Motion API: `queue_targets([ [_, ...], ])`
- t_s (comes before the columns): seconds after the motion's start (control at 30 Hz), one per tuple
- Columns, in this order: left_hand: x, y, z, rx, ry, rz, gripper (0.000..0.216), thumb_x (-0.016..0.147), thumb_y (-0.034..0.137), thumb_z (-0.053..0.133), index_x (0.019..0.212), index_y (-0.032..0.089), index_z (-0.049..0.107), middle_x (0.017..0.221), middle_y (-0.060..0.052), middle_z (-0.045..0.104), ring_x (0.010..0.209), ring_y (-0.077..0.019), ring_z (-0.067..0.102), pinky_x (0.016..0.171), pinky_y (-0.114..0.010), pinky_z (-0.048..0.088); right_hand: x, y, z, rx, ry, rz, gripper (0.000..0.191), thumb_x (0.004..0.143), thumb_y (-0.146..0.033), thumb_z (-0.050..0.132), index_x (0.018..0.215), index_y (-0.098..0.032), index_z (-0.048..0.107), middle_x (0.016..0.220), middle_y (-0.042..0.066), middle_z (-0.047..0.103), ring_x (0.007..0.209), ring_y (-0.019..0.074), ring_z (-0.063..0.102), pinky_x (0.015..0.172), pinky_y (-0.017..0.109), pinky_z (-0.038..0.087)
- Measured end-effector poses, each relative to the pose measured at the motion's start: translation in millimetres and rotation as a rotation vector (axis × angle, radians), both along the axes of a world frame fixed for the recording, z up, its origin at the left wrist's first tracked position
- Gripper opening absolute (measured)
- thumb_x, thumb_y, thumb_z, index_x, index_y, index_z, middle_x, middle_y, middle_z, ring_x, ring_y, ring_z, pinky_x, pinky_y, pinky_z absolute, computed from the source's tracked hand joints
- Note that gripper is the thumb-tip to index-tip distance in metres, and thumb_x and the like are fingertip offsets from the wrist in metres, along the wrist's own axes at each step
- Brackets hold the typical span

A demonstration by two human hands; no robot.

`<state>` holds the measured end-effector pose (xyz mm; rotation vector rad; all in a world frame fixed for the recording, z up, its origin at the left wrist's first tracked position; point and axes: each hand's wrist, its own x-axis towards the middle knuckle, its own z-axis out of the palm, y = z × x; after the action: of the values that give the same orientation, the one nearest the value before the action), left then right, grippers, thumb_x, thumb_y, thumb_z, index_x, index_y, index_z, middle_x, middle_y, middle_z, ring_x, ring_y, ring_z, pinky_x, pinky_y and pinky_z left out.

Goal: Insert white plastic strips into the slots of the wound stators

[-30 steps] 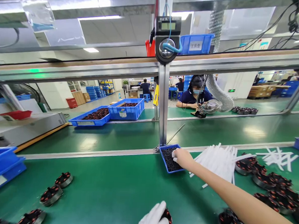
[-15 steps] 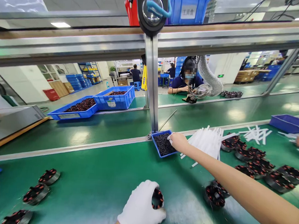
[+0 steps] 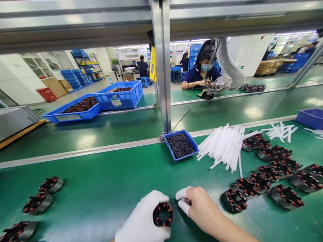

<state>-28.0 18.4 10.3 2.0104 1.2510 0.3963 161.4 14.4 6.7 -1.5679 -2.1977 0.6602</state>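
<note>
Holding, in the left hand (image 3: 141, 219), gloved white: one coil ring (image 3: 156, 215), short and round, near edge of view. Dark body, copper-orange windings spaced about the inner side, round bore through the middle. Open face toward the camera; the bore's axis points up and toward the viewer. Glove curved around its left side, fingers along the top rim, thumb at the lower rim; right rim exposed. Whether it touches the bench (image 3: 106, 190) cannot be told.

Right hand (image 3: 200, 208): just beside the ring, apart from it; white covers on the fingertips, fingers bent inward and tips close together. Whether they pinch anything cannot be told.

Bench: green, a broad strip of surface running from the left hand to the rings at left (image 3: 38, 203), and another from both hands back to a blue tray (image 3: 187, 156). To the right, a cluster of similar rings (image 3: 259, 181), several touching.

Behind: the tray, filled with short black pieces (image 3: 180, 144), one corner near the foot of a metal post (image 3: 165, 81); white strips (image 3: 223, 146) fanned just right of it. A pale rail (image 3: 108, 147) edges this side.

Beyond: two blue bins (image 3: 119, 99) of dark-red parts; a co-worker (image 3: 193, 75), seated.
</note>
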Motion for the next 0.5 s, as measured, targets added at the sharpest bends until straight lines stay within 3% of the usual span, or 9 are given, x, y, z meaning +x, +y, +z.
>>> queue_targets([
  [0.1, 1.6, -0.6, 1.9, 0.014, 0.001, -0.028, 0.041, 0.048, 0.010, 0.060, 0.086, 0.023, 0.053, 0.087, 0.003, 0.050, 0.076, -0.0152, 0.048, 0.070, -0.025, 0.039, -4.7, 1.6, -14.4, -0.055, 0.108, 0.012, 0.016, 0.069, -0.008, 0.045, 0.061, -0.019, 0.053, 0.056, -0.003, 0.053, 0.052, 0.0105, 0.042, 0.050, 0.020, 0.027],
  [0.23, 2.3, -2.0, 6.2, 0.024, 0.049, -0.050, 0.034, 0.049, 0.012, 0.063, 0.079, 0.023, 0.053, 0.084, 0.003, 0.049, 0.072, -0.0139, 0.047, 0.064, -0.023, 0.038, -4.3, 10.3, -19.3, -0.165, 0.256, 0.040, 0.015, 0.071, -0.010, 0.045, 0.062, -0.018, 0.054, 0.058, -0.003, 0.053, 0.054, 0.0101, 0.045, 0.052, 0.019, 0.032],
  [0.33, 0.8, -2.5, 3.5, 0.070, 0.117, -0.025, 0.043, 0.048, 0.017, 0.067, 0.088, 0.025, 0.053, 0.088, 0.002, 0.050, 0.075, -0.0162, 0.048, 0.067, -0.026, 0.038, -3.4, 12.1, -17.4, -0.222, 0.368, 0.031, 0.016, 0.076, -0.015, 0.043, 0.063, -0.017, 0.053, 0.055, -0.003, 0.051, 0.051, 0.0099, 0.046, 0.047, 0.017, 0.035],
  [0.43, 1.6, 2.0, -9.6, 0.116, 0.218, -0.110, 0.051, 0.053, 0.035, 0.070, 0.101, 0.029, 0.054, 0.092, -0.001, 0.052, 0.078, -0.0203, 0.052, 0.069, -0.031, 0.040, -1.4, 10.8, -20.9, -0.115, 0.363, 0.073, 0.019, 0.080, -0.023, 0.044, 0.068, -0.018, 0.057, 0.063, 0.000, 0.058, 0.058, 0.0127, 0.054, 0.054, 0.019, 0.043],
  [0.5, 3.4, 10.2, -21.9, 0.130, 0.291, -0.196, 0.040, 0.064, 0.042, 0.063, 0.102, 0.031, 0.058, 0.089, -0.002, 0.056, 0.077, -0.0223, 0.054, 0.064, -0.031, 0.042, 1.7, 12.4, -31.1, -0.001, 0.343, 0.119, 0.018, 0.078, -0.027, 0.048, 0.071, -0.019, 0.062, 0.070, 0.002, 0.064, 0.065, 0.0150, 0.059, 0.061, 0.020, 0.048],
])
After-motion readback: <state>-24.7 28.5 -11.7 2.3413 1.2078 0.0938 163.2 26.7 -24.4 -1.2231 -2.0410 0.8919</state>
